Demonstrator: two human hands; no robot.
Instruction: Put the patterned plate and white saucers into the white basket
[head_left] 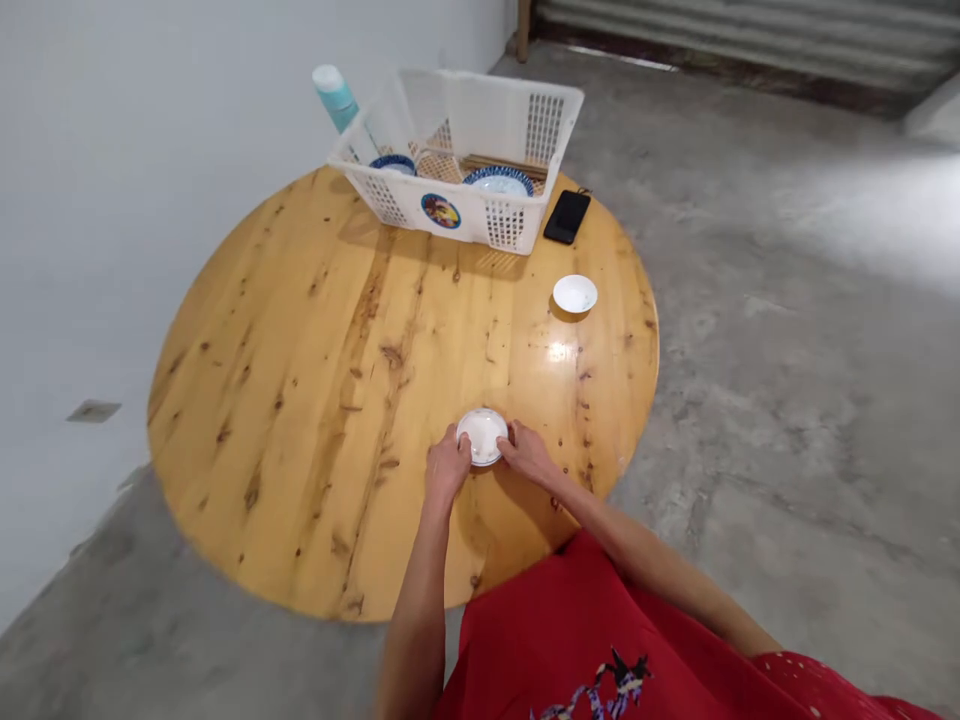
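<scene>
A small white bowl (482, 437) with a thin blue line round its side is at the near part of the round wooden table (315, 400). My left hand (448, 464) grips its left edge, thumb on the rim and fingers curled beneath. On the opposite edge, my right hand (528, 452) holds the bowl the same way. Whether the bowl touches the tabletop or is slightly lifted, I cannot tell. Farther off to the right stands a second white bowl (575, 293), upright and apart from both hands.
At the back, a white plastic basket (469, 225) holds blue-patterned bowls (501, 182) and chopsticks (510, 166). A black phone (568, 216) lies beside it. Behind the basket's left side rises a turquoise bottle (336, 98) with a white cap. A white wall (150, 150) borders the table's left.
</scene>
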